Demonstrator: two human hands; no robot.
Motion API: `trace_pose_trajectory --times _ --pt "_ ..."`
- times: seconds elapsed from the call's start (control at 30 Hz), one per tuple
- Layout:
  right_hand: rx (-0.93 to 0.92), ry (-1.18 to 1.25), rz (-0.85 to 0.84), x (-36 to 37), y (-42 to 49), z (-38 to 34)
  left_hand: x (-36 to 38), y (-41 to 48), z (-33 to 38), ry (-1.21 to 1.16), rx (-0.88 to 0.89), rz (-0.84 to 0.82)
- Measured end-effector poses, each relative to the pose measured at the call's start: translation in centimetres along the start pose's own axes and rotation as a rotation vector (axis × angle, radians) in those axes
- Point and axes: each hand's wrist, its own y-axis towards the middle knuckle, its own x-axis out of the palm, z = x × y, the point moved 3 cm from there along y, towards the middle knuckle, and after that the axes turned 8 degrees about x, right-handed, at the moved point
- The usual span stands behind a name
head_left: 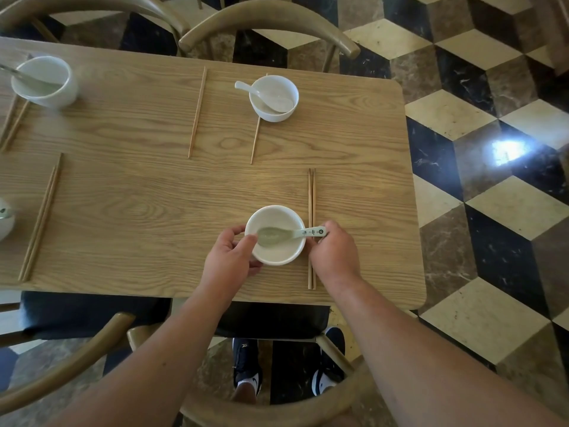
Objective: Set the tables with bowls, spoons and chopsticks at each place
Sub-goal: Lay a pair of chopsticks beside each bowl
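Left hand (229, 257) grips nearest bowl (277, 255), right hand (334, 254) pinches its spoon (278, 235); four bowls (273, 114) in view

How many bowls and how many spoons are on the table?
Bowls: 4 (near bowl, far bowl, far-left bowl, left-edge bowl, which is partly cut off)
Spoons: 3 (near spoon, far spoon, far-left spoon); I cannot tell if the left-edge bowl holds one
Total: 7
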Motion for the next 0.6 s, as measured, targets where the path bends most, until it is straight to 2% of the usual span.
trace_pose_trajectory --times 0.13,0.23,0.3,0.4,0.47,0.6 --pt "-0.040 0.041 -0.025 -1.2 -0.3 1.1 -0.4 -0.1 0.3 -0.006 -0.016 0.006" --pt "0.014 0.145 -0.014 -3.1 -1.0 2.9 -0.9 -0.5 0.8 0.012 -0.026 0.015" --pt "0.046 0.202 0.014 -4.5 -1.5 3.7 -1.4 -0.9 1.6 0.132 0.025 0.070" --pt "0.053 0.199 -0.013 -6.7 -2.5 3.4 -1.3 -2.2 4.5 0.394 0.198 0.119" --pt "0.054 0.155 -0.074 -8.5 -3.3 2.8 0.1 -3.3 7.0 0.506 0.294 0.051" --pt "-0.035 -0.019 -0.122 -13.6 -4.8 1.6 5.6 -5.6 12.0 0.858 0.482 -0.207"
